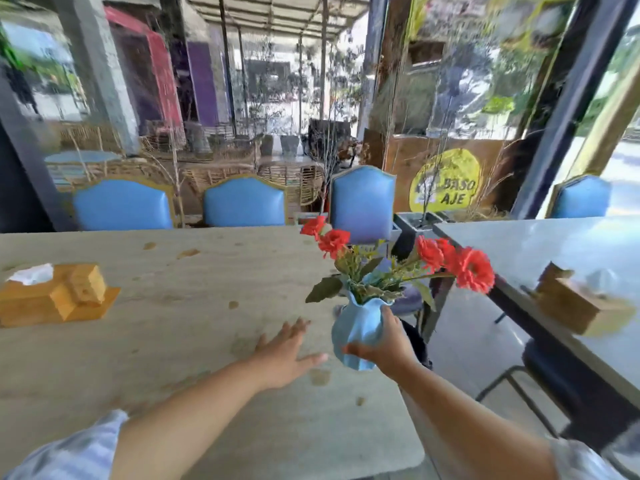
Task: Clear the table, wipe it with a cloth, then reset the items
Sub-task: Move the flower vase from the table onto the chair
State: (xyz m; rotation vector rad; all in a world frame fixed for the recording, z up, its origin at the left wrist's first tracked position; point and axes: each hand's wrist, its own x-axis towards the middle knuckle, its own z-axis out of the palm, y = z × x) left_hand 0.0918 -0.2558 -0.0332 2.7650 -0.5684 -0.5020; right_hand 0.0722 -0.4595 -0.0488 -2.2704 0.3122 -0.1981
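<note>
At the right edge of the pale stone-look surface [173, 341], gripping the tilted ridged blue vase of red flowers [358, 332] with the right hand [388, 344], left hand [284, 355] flat, fingers spread, just beside. Straighten it, carry clear.

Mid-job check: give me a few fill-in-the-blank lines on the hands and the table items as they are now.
1. The right hand grips a ____ vase.
2. The left hand holds ____.
3. The tissue box sits on the table, to the ____ of the vase.

Missing words: blue; nothing; left.
</note>
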